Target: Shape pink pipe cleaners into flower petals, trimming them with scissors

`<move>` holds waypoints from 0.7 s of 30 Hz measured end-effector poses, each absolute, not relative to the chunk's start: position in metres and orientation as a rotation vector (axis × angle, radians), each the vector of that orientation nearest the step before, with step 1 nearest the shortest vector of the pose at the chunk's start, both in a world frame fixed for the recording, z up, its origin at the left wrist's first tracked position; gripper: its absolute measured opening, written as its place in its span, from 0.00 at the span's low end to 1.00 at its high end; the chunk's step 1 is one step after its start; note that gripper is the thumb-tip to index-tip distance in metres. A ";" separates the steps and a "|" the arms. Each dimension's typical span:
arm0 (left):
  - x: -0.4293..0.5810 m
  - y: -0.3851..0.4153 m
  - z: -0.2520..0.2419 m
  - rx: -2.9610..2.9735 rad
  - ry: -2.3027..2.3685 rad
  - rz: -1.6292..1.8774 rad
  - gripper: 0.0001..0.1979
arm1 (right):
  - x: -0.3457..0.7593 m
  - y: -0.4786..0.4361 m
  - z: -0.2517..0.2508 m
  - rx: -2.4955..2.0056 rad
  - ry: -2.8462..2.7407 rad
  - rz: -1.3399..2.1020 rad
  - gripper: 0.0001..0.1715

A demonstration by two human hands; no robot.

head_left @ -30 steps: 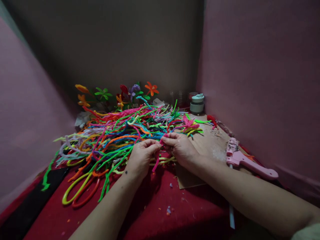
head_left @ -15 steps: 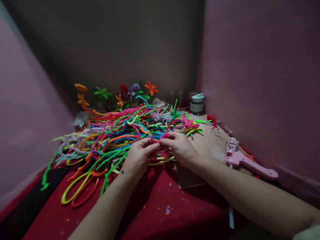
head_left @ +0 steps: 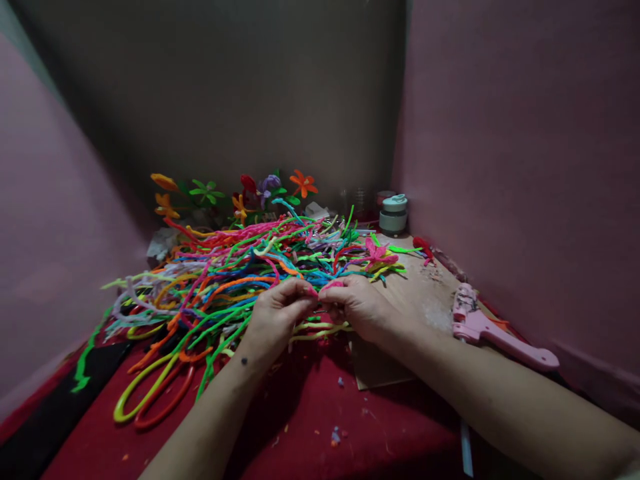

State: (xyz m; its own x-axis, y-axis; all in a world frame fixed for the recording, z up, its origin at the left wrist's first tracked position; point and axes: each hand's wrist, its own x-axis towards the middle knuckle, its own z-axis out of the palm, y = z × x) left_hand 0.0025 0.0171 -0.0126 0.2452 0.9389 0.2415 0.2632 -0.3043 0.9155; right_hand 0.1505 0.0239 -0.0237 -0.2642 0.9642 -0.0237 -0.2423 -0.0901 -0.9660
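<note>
Between my hands is a short piece of pink pipe cleaner, mostly covered by fingers. My left hand pinches one part of it between thumb and forefinger. Pressed close on the right, my right hand pinches the other part, and the fingertips of both hands nearly touch. Just behind them spreads a big tangled heap of colourful pipe cleaners. A pink pipe cleaner flower lies at the heap's right end.
Finished pipe cleaner flowers stand at the back. A lidded bottle is by the right wall. The pink glue gun rests beyond my right forearm, its glue stick hanging down. Cardboard lies on the red cloth, with scraps about.
Both hands have sunk slightly in the picture, still pinching the pink pipe cleaner. Their fingertips sit a little closer together. The view has shifted slightly.
</note>
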 end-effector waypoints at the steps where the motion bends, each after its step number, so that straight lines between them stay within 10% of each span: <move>1: 0.001 0.017 -0.014 1.921 1.093 1.111 0.03 | 0.151 0.025 -0.025 -0.902 -1.154 1.592 0.09; 21: -0.003 0.013 0.002 1.735 1.161 0.778 0.08 | 0.152 0.017 -0.020 -1.000 -1.721 0.715 0.08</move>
